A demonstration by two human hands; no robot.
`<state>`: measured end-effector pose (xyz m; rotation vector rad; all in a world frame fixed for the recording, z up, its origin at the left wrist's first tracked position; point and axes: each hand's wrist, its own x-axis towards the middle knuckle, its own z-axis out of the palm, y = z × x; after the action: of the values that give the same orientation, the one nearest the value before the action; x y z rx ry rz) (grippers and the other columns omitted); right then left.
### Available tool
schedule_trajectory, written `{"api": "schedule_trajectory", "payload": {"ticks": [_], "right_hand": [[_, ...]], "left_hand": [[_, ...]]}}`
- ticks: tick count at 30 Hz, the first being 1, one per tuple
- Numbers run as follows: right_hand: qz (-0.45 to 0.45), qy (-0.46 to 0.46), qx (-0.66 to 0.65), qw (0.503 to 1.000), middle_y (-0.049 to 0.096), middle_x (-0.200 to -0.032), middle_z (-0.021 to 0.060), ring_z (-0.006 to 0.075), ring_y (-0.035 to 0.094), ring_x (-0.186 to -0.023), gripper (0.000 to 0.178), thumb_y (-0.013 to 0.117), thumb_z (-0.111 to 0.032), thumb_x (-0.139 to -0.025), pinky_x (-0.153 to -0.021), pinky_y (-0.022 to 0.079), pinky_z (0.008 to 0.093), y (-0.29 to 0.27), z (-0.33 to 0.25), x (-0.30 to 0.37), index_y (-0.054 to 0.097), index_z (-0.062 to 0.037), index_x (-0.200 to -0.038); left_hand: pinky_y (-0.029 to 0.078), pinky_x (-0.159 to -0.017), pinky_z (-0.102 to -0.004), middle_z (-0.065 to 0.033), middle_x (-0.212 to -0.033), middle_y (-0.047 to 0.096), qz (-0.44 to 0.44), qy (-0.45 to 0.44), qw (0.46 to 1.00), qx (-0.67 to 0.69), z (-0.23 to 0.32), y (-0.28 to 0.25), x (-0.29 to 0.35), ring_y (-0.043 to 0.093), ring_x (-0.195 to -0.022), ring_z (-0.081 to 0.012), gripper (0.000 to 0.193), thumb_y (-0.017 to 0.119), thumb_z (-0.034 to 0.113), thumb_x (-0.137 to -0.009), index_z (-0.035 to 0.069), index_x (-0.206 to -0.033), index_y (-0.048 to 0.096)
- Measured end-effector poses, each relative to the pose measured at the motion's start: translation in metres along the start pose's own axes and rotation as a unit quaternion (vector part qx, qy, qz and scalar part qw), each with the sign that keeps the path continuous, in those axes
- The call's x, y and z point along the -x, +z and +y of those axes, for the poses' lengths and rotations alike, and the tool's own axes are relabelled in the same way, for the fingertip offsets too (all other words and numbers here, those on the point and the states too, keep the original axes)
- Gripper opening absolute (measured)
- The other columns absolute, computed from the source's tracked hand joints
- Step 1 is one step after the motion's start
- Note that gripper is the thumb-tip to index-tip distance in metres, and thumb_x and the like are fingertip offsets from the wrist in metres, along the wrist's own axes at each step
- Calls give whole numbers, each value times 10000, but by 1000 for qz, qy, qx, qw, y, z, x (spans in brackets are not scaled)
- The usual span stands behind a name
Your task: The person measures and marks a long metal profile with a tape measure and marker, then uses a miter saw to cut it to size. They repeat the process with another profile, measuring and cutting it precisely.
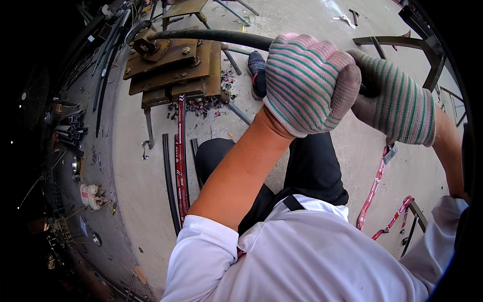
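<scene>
A long dark lever bar [221,35] runs from a brown, rusty steel press [201,63] with bolted plates, at the upper left, across to my hands. My left hand [309,83], in a pink-and-green striped knit glove, is wrapped round this bar. Close beside it, my right hand [397,100] in a matching glove is closed on the bar's end, which shows dark between the two gloves. From under the press a red-printed narrow strip [181,156] reaches toward me, past my left knee. The underside of both grips is hidden.
Dark metal strips [171,181] lie on either side of the red one. Small scraps [204,105] litter the concrete beneath the press. Red film ribbons [372,196] trail at the right near a dark metal frame [432,55]. A hammer [354,16] lies far off; metal stock [70,128] is piled left.
</scene>
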<state>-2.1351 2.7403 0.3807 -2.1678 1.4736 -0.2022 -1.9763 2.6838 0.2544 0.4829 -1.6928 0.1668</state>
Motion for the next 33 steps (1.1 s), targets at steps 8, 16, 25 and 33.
{"api": "schedule_trajectory", "payload": {"ticks": [8, 16, 25, 33], "right_hand": [[-134, -19, 65, 989, 722, -1058, 246, 413, 713, -1001, 488, 630, -247, -969, -872, 581, 417, 176, 109, -22, 521, 8, -1371], [24, 6, -57, 998, 711, -836, 241, 409, 743, -812, 399, 629, -168, -983, -708, 582, 449, 177, 93, -18, 548, -72, -1361], [104, -16, -16, 994, 741, -865, 212, 329, 763, -798, 350, 691, -230, -984, -729, 584, 382, 152, 77, -1, 665, -45, -1280], [341, -328, 468, 747, 761, -939, 109, 210, 749, -828, 287, 741, -236, -981, -732, 594, 343, -45, -31, -8, 739, -104, -1235]], "left_hand": [[456, -739, -423, -88, -717, 633, -284, -114, 951, -45, 17, -2, 115, 619, -687, -271, 179, 662, 259, -868, 93, -804, 684], [519, -980, -459, -156, -1004, 729, -132, -271, 953, 16, 12, -99, 92, 697, -983, -360, 220, 681, 207, -958, 9, -1041, 729], [467, -1103, -513, -283, -1418, 563, -256, -687, 566, -377, 0, -257, 257, 579, -1291, -443, 696, 568, 533, -1007, 16, -1470, 514], [496, -1088, -489, -290, -1370, 634, -330, -714, 501, -362, 28, -283, 275, 631, -1260, -415, 713, 423, 555, -1071, -12, -1501, 478]]}}
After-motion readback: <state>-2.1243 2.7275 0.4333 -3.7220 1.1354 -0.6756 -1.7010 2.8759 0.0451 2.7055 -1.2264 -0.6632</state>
